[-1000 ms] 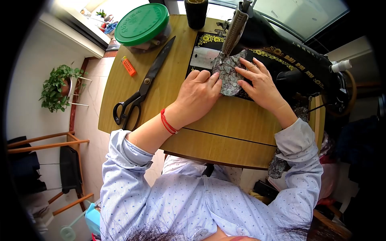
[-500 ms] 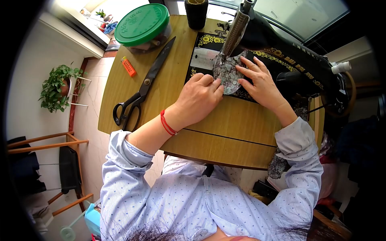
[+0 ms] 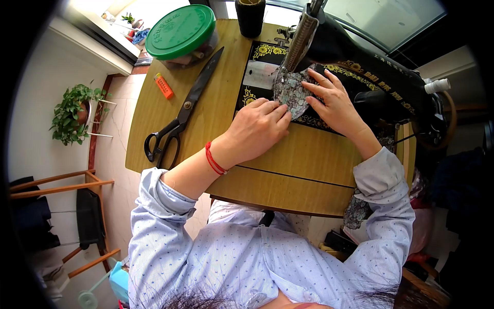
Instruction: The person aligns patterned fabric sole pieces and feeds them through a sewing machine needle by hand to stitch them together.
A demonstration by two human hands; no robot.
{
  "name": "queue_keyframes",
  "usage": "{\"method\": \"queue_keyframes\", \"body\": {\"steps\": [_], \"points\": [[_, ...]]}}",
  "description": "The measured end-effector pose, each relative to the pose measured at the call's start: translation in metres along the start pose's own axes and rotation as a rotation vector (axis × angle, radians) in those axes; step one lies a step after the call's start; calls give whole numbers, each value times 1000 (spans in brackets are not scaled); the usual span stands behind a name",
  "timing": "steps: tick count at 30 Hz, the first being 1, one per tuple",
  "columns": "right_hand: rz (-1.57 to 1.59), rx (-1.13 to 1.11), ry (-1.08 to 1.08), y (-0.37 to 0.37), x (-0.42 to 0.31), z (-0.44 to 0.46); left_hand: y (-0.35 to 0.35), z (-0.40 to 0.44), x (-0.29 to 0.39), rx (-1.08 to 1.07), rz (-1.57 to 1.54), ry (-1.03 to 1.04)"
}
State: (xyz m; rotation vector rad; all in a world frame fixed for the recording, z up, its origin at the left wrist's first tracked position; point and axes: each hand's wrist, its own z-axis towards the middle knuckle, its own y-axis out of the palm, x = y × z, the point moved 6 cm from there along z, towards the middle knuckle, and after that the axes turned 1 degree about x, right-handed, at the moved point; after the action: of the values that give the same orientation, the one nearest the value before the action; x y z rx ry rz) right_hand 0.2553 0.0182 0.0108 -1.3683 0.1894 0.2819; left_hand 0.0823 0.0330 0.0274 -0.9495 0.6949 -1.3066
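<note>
A grey, mottled piece of fabric lies on the bed of a black sewing machine, partly beneath its needle head. My left hand has its fingers bent and close together at the fabric's near left edge, gripping it there; the thumb is hidden. On the fabric's right side rests my right hand, its fingers spread and fairly flat. The needle and presser foot are hard to make out behind the machine's head.
Large black scissors lie on the wooden table, with an orange lighter-like object to their left. Behind stand a green-lidded plastic tub and a black thread cone. More patterned fabric hangs at the table's right front.
My left hand's fingers have straightened somewhat and shifted slightly along the fabric's near edge. My right hand has moved a little, still resting on the fabric.
</note>
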Motion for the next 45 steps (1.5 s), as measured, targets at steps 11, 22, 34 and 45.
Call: {"method": "queue_keyframes", "body": {"steps": [11,22,34,45], "points": [[4,-21,18,-1,1,5,3,-1,-2,-27,9,-16],[-10,67,67,-10,20,35,4,0,-2,-41,9,-26],[-94,-162,32,30,64,97,8,1,-6,-46,-10,-54],[-3,-234,42,83,124,112,4,2,-8,-24,41,-83]]}}
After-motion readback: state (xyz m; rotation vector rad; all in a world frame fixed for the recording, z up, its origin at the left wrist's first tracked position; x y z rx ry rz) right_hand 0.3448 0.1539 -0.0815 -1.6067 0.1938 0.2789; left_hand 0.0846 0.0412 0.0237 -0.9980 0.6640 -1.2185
